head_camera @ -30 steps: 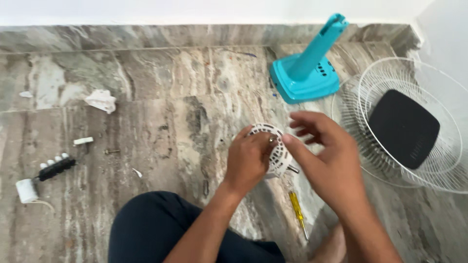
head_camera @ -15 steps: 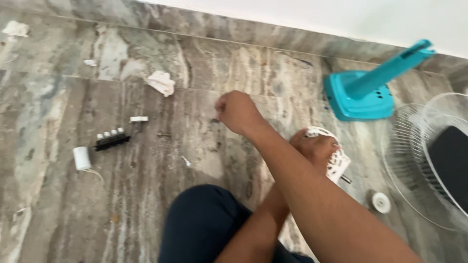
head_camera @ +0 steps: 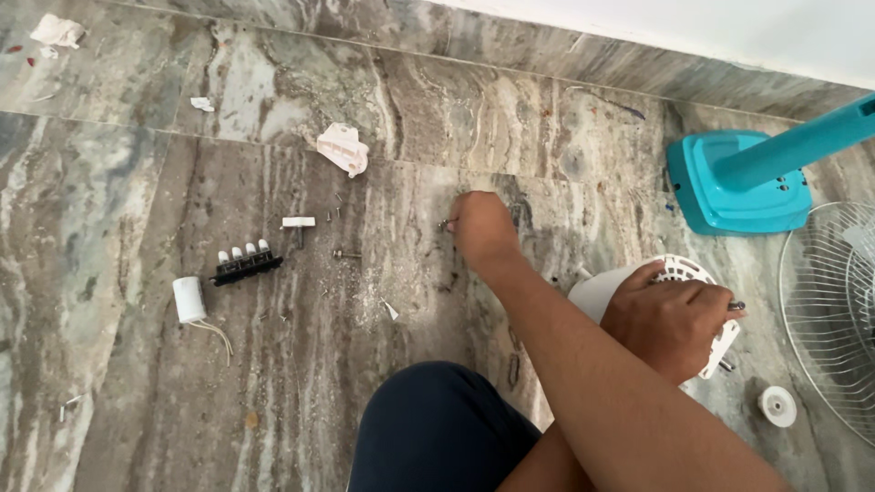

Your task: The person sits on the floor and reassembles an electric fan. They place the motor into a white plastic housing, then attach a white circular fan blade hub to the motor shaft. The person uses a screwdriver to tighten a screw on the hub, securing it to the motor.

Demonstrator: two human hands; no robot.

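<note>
Right hand (head_camera: 481, 228) pinches a small screw (head_camera: 444, 224) at the floor (head_camera: 137, 228); left hand (head_camera: 670, 323) clamps the white motor housing (head_camera: 693, 273); judging by this, a screw-parking step, release gently

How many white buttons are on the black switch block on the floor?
4. They stand in one row on top of the black switch block, which lies left of the right hand, beside the white cylinder. None seems hidden.

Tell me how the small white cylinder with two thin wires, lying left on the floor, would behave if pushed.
The small white cylinder lies on its rounded side, so it probably rolls. It looks light. Its thin wires look floppy and would likely trail behind.
</note>
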